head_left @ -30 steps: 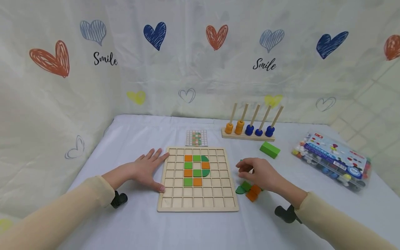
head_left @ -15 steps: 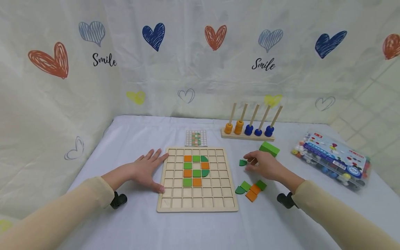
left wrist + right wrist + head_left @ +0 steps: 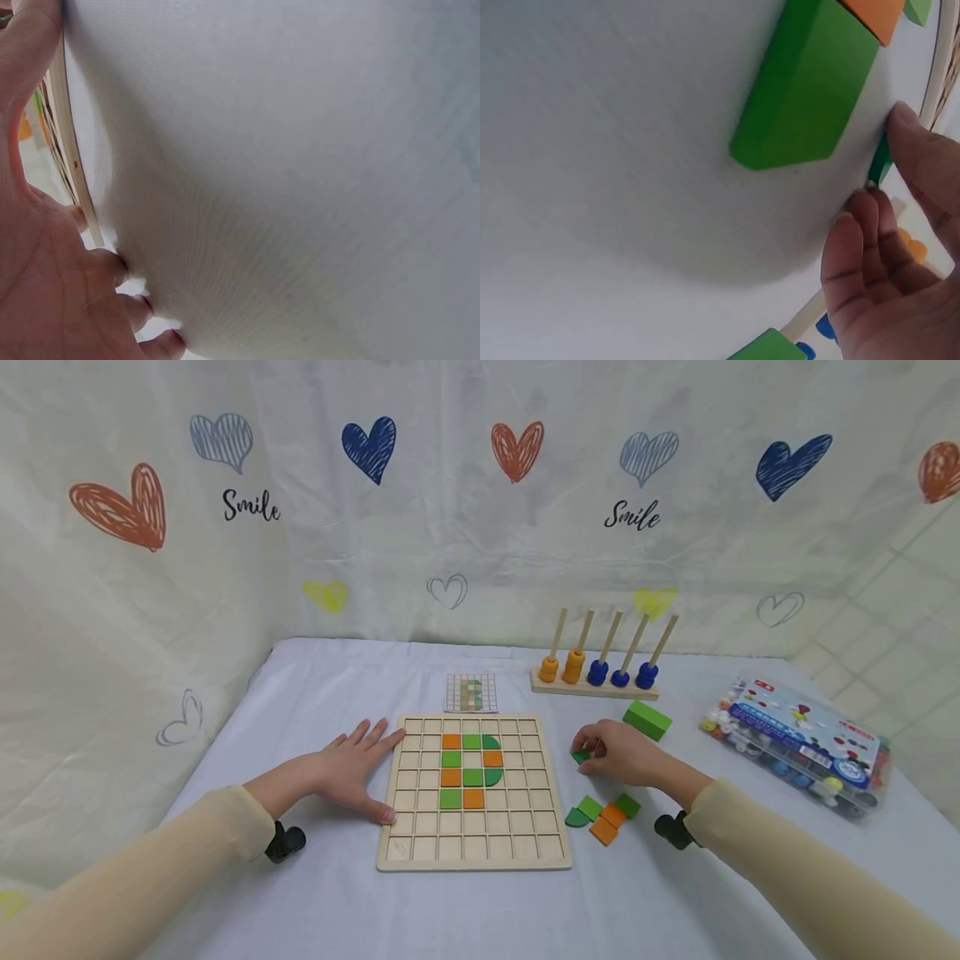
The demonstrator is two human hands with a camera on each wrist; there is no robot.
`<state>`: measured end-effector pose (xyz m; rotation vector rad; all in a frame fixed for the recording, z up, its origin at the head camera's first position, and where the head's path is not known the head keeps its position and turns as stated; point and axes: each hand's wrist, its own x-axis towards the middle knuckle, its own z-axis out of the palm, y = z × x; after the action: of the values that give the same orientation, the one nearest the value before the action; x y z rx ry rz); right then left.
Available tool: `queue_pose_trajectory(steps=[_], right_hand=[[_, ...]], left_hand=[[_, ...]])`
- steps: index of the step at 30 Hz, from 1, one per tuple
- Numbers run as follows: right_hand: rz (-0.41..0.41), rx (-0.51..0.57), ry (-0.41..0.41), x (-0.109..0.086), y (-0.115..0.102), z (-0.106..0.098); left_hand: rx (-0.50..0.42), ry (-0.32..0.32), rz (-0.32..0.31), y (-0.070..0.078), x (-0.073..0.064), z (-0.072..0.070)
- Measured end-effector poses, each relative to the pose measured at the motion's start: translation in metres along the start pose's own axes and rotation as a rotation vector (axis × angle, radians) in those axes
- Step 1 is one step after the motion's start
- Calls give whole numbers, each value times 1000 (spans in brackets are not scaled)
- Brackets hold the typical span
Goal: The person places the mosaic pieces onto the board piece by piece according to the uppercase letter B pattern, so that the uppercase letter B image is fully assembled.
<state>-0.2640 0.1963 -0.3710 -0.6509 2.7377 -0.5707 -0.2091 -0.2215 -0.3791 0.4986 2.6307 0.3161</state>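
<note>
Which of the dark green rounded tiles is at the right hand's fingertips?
The rounded tile pinched by the right hand, apart from the loose squares. Two others sit in the board; the fourth lies beside those squares.

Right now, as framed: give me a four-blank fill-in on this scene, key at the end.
1. The left hand touches the wooden grid board at the board's ____ edge.
2. The right hand pinches a small tile coloured dark ____.
3. In the board's lowest filled row, a light green square sits beside another square coloured ____.
4. The bead abacus has ____ wooden pegs in total.

Missing words: left; green; orange; five.
</note>
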Motion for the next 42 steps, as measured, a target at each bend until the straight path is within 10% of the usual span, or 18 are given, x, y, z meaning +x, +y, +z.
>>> queue_pose_trajectory(steps=[42], right_hand=[[41,21,30,3,-18,2]], left_hand=[[-4,-5,-4,2,-2,-2]])
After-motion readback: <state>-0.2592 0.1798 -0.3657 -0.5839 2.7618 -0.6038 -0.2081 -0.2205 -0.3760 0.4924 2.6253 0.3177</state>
